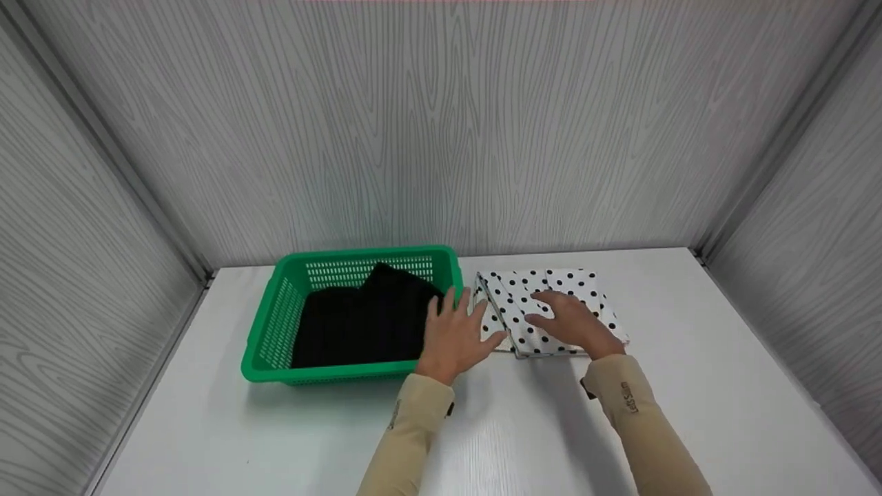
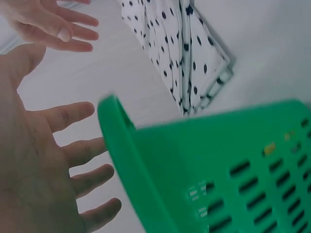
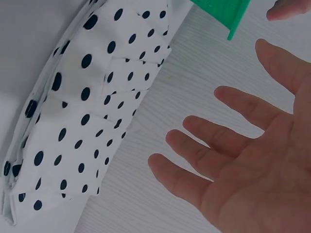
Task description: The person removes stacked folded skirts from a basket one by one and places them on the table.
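A white cloth with black polka dots (image 1: 572, 282) lies folded in layers on the table, right of a green plastic basket (image 1: 324, 374). Folded black fabric (image 1: 365, 324) fills much of that basket. My left hand (image 1: 455, 337), fingers spread, is over the basket's right rim and holds nothing. In the left wrist view its fingertips come right up beside the green rim (image 2: 126, 160). Above the dotted cloth is my right hand (image 1: 572, 322), its fingers extended and parted, with nothing in it. The right wrist view shows the palm apart from the cloth (image 3: 87, 116).
The white table (image 1: 496, 434) is backed by a grey wood-grain panel (image 1: 441, 138). Similar panels stand at the left (image 1: 76, 241) and right (image 1: 813, 227). Both forearms, in beige sleeves (image 1: 648, 420), reach in from the front edge.
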A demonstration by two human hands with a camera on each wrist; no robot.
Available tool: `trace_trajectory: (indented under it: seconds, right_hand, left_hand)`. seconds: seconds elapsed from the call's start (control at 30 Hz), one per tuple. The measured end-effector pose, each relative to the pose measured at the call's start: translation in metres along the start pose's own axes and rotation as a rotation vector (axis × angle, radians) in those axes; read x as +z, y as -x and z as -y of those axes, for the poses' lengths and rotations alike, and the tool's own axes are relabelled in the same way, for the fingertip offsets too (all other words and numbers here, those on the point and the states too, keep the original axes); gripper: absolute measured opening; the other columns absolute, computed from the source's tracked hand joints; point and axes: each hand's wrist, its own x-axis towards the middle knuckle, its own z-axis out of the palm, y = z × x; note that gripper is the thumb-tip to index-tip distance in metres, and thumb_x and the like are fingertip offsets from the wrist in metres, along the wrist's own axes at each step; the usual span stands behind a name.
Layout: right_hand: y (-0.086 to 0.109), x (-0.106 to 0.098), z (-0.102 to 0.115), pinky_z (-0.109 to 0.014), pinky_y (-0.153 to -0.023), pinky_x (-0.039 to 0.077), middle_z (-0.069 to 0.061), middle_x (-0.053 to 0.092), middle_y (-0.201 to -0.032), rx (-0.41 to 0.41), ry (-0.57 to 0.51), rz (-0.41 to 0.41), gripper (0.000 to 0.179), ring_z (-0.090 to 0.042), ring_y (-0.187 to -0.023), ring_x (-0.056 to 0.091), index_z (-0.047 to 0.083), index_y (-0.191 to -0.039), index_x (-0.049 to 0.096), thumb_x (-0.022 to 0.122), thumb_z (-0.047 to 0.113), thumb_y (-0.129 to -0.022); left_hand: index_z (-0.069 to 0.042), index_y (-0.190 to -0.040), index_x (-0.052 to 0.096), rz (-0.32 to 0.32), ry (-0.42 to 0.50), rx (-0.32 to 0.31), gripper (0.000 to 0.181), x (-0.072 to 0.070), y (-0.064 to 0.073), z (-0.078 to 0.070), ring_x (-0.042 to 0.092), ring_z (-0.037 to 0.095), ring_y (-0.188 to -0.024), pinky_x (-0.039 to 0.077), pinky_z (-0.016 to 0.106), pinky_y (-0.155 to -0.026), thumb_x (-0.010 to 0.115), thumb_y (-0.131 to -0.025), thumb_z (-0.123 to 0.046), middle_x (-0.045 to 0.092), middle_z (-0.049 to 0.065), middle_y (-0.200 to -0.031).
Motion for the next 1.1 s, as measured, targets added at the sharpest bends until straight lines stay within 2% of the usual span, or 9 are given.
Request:
trace_trajectory:
  seconds: [0.27,0.5,0.67,0.87,1.1]
  right_hand:
    - [-0.014,0.005,0.038,-0.056,-0.113,0.033,-0.026,0.046,-0.15,-0.068,-0.086,-0.004,0.054,-0.042,-0.14,0.04,-0.006,-0.146,0.048,0.062,0.023,-0.103]
    - [-0.028,0.011,0.071,-0.054,-0.112,0.035,-0.023,0.051,-0.148,-0.158,-0.078,0.006,0.052,-0.039,-0.138,0.044,-0.006,-0.145,0.051,0.062,0.022,-0.102]
    - [-0.038,0.02,0.092,-0.052,-0.112,0.036,-0.021,0.052,-0.147,-0.189,-0.095,0.014,0.051,-0.037,-0.137,0.046,-0.004,-0.144,0.052,0.063,0.021,-0.102]
    - [-0.046,0.037,0.11,-0.049,-0.106,0.044,-0.021,0.053,-0.145,-0.193,-0.129,0.011,0.048,-0.036,-0.134,0.05,-0.003,-0.143,0.055,0.063,0.021,-0.102]
    - [-0.052,0.063,0.125,-0.049,-0.1,0.049,-0.02,0.057,-0.141,-0.184,-0.161,0.001,0.041,-0.034,-0.127,0.057,-0.001,-0.139,0.059,0.063,0.018,-0.102]
  left_hand:
    - [-0.014,-0.148,0.055,-0.02,0.075,-0.084,0.071,-0.009,0.015,0.042,0.039,0.04,-0.141,0.032,0.061,-0.111,0.049,-0.098,-0.065,0.047,0.017,-0.152]
    - [-0.008,-0.146,0.055,-0.046,0.177,-0.125,0.07,-0.015,0.026,0.075,0.04,0.044,-0.139,0.032,0.064,-0.11,0.053,-0.099,-0.06,0.048,0.022,-0.149]
    - [-0.006,-0.144,0.057,-0.074,0.197,-0.162,0.068,-0.017,0.038,0.098,0.042,0.046,-0.136,0.033,0.066,-0.107,0.056,-0.098,-0.057,0.051,0.025,-0.146]
    - [-0.005,-0.145,0.056,-0.018,0.181,-0.211,0.069,-0.016,0.047,0.12,0.045,0.047,-0.133,0.034,0.067,-0.105,0.055,-0.099,-0.057,0.052,0.025,-0.145]
    - [-0.003,-0.141,0.059,0.022,0.144,-0.265,0.065,-0.012,0.06,0.139,0.053,0.047,-0.123,0.04,0.068,-0.098,0.06,-0.097,-0.05,0.059,0.026,-0.137]
